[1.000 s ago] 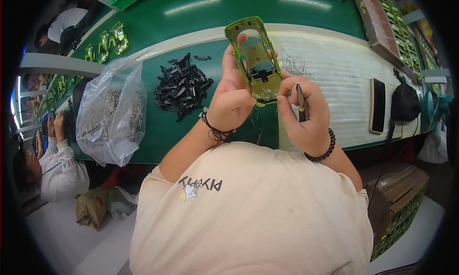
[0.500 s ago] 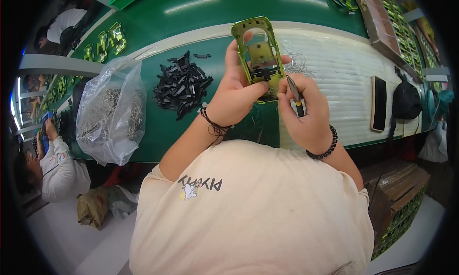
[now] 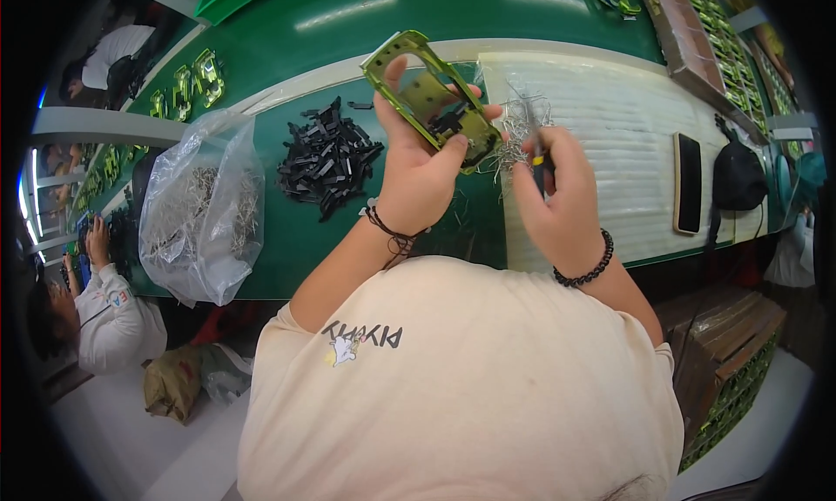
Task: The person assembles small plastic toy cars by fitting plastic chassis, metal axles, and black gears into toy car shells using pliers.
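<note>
- Left hand [image 3: 418, 174] closed around a green toy-car shell [image 3: 428, 96], held raised over the green table [image 3: 287, 231].
- Right hand [image 3: 557, 196] curled tight on a small screwdriver [image 3: 537, 157], tip up beside the shell.
- Heap of black parts [image 3: 329, 157] left of the shell; clear plastic bag [image 3: 205, 209] farther left.

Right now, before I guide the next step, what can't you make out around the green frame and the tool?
- Head view: the tool's tip is lost against the tangle of thin wire pieces, and the right hand wraps its handle.
- The green frame's lower end is covered by the left hand.
- The black part inside the frame is too small to identify.
- The clear bag's contents are blurred by plastic.
</note>
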The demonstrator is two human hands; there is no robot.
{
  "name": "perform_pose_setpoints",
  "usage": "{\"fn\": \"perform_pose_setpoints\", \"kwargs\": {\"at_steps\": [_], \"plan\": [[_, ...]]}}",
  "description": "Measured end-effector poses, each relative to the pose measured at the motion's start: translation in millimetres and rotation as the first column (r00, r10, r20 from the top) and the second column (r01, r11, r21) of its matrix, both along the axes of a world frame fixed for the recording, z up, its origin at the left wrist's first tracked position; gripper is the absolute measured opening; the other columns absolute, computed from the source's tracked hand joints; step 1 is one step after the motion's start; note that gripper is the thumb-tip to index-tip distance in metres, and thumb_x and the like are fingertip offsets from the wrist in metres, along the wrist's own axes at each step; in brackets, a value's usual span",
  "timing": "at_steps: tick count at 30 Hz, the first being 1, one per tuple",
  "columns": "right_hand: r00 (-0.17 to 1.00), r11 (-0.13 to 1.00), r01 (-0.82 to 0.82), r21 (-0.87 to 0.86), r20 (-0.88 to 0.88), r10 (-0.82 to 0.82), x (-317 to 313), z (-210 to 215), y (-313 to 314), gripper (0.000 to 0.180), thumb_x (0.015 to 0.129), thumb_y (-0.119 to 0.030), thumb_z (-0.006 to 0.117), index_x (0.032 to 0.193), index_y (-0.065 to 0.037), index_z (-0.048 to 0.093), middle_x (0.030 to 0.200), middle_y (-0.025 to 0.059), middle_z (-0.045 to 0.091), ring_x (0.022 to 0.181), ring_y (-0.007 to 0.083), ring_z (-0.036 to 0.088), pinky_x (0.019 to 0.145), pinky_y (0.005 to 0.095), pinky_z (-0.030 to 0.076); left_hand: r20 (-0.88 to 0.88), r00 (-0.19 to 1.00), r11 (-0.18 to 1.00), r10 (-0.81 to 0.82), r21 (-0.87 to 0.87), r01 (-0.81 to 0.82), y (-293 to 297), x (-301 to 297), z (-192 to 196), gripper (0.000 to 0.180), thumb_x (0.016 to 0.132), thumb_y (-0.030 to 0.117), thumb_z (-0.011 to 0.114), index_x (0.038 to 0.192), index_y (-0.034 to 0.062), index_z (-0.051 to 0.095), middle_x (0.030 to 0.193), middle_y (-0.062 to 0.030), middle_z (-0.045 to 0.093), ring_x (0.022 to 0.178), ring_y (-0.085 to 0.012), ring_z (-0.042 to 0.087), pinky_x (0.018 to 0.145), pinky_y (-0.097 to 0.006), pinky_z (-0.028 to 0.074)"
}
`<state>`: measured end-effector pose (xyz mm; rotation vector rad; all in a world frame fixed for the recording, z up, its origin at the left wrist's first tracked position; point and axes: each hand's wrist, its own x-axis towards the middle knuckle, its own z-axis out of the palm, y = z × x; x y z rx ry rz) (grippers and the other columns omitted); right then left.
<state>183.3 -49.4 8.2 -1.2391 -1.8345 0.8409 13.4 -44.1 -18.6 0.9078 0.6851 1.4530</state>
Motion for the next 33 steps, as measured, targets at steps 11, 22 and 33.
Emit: {"fn": "perform_pose_setpoints", "kwargs": {"at_steps": [11,22,33], "plan": [[0.975,0.994,-0.106,-0.031,0.193,0.11,-2.7,-2.3,-1.3,0.024,0.08,-0.007,0.065,0.102,0.0,0.06,0.085,0.0134,0.059,0.077,0.0315,0.06,0.065,0.0379,0.048,-0.231,0.946,0.942,0.229,0.299,-0.155,4.0,-2.0,-18.2,0.086,0.085,-0.022,0.036,0.148,0.0285,0.005,0.133,-0.0197,0.044,0.12,-0.0346,0.056,0.099,-0.053,0.05],[0.756,0.901,-0.305,0.307,0.653,0.033,9.5,5.9,6.4,0.026,0.071,-0.006,0.067,0.096,-0.007,0.064,0.084,0.0035,0.057,0.075,0.0223,0.058,0.064,0.035,0.05,-0.357,0.927,0.98,-0.112,0.112,0.161,2.6,-12.8,-12.0,0.083,0.081,-0.021,0.032,0.149,0.0194,0.008,0.127,-0.0121,0.043,0.117,-0.0323,0.059,0.102,-0.045,0.048],[0.906,0.963,-0.192,0.188,0.411,0.1,18.1,-4.6,5.7,0.027,0.078,-0.001,0.065,0.104,-0.001,0.06,0.094,0.0124,0.06,0.087,0.032,0.059,0.071,0.0409,0.048,-0.274,0.961,0.997,-0.033,0.052,0.048,2.7,-15.8,4.4,0.082,0.082,-0.02,0.037,0.15,0.0196,0.01,0.132,-0.016,0.045,0.12,-0.0346,0.057,0.099,-0.05,0.051]]}}
